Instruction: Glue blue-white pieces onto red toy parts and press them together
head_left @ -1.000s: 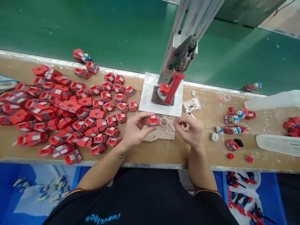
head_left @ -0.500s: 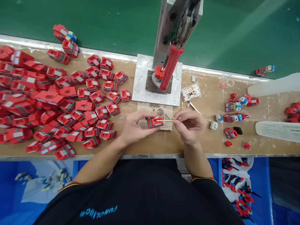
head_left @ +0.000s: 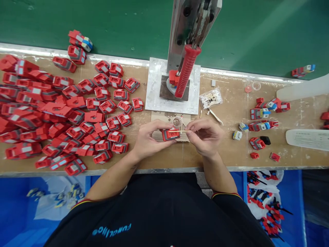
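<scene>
My left hand (head_left: 149, 140) pinches a small red and grey toy vehicle part (head_left: 170, 134) between thumb and fingers, its recessed side facing up. In my right hand (head_left: 207, 136) is a thin cotton swab stick (head_left: 180, 131), pinched between thumb and forefinger. The stick's far end lies over the recess of the part; whether it touches is too small to tell. Just beyond my hands a small clear round dish (head_left: 177, 121) sits on a piece of cardboard (head_left: 159, 116). To the left several similar red parts (head_left: 56, 108) lie in a big pile.
A hand press with a red handle (head_left: 188, 70) stands on a metal plate (head_left: 155, 92) ahead. Right of it lie a bag of cotton swabs (head_left: 211, 98) and several red, white and blue toy pieces (head_left: 260, 113). Blue bins (head_left: 295, 202) sit below the table edge.
My right hand has shifted slightly left, closer to the part, with the stick still over the recess. My left hand stays nearly in place. The view has shifted a little.
</scene>
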`<state>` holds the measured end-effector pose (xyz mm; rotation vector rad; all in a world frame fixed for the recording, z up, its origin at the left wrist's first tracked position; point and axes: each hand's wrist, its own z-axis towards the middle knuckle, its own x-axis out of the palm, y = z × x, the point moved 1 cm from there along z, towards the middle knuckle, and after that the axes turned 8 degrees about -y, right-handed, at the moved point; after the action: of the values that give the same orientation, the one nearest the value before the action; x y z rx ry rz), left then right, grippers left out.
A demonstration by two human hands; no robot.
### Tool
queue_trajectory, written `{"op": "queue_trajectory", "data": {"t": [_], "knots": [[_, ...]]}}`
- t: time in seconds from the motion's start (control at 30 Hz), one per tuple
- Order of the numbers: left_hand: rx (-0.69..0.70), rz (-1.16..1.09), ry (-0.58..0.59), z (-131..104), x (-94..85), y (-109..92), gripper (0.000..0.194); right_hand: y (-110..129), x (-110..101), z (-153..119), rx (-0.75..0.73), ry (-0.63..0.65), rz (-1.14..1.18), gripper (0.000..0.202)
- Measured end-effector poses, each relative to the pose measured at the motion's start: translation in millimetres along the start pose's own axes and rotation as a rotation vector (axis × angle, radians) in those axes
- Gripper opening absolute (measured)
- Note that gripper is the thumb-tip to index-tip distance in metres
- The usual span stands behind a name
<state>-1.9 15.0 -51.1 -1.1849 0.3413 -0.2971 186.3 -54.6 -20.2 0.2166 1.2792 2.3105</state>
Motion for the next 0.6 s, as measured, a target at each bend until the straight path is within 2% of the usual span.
{"op": "queue_trajectory", "data": {"t": [0.37, 0.5, 0.6], "knots": [[0.138, 0.053, -0.061, 2, -2.1, 0, 0.032, 2, -4, 1, -0.05, -0.071, -0.084, 0.012], [0.11, 0.079, -0.077, 3, -2.8, 0, 0.027, 2, -6, 0, -0.045, -0.078, -0.117, 0.012], [0.092, 0.083, -0.092, 3, -4.3, 1, 0.028, -1, -16, 3, -0.014, -0.122, -0.125, 0.016]]}}
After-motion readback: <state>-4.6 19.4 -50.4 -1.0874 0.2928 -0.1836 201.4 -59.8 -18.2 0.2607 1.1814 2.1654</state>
